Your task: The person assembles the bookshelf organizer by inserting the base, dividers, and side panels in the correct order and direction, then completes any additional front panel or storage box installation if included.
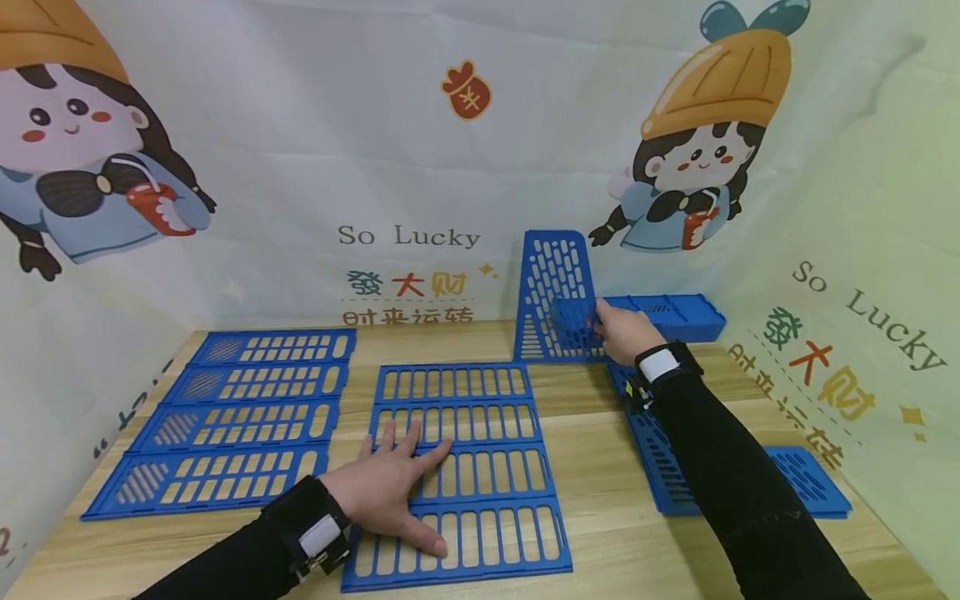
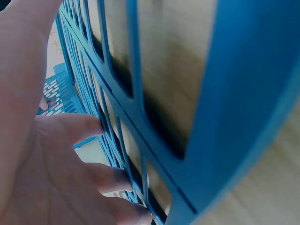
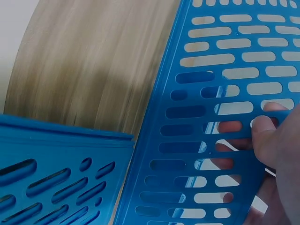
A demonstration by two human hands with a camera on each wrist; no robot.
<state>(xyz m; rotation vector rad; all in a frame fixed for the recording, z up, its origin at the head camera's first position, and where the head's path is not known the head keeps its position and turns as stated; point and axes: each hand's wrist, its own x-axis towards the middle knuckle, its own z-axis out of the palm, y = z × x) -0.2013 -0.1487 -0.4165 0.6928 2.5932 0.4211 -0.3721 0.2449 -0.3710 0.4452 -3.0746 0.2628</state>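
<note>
Wood table [image 1: 592, 467], cartoon backdrop; my R arm hides part of the flat panels [image 1: 806, 479] at right, count unclear. 4 slotted panels [image 1: 225, 417] far left. L hand [image 1: 390, 492] flat, fingers spread on centre grid [image 1: 480, 467]; R hand [image 1: 626, 332] grips upright panel [image 1: 551, 283].

Bright, even, soft light; head view sharp, both wrist views smeared.

Head view: diffuse light from overhead, no glare, only faint short shadows under the left hand [image 1: 390, 492] and the flat blue panel [image 1: 461, 475]; wide-angle bend pulls the backdrop [image 1: 300, 125] outward at 9 and 3 o'clock, corners stretched. Left wrist view: very close, palm at 8 o'clock soft and washed pale, panel rim at 3 o'clock out of focus, dark shadow in the slots. Right wrist view: wood grain on the table [image 3: 89, 65] streaked w/ motion blur at 11 o'clock; upright slotted panel [image 3: 220, 117] fairly crisp, fingers at 4 o'clock soft.
</note>
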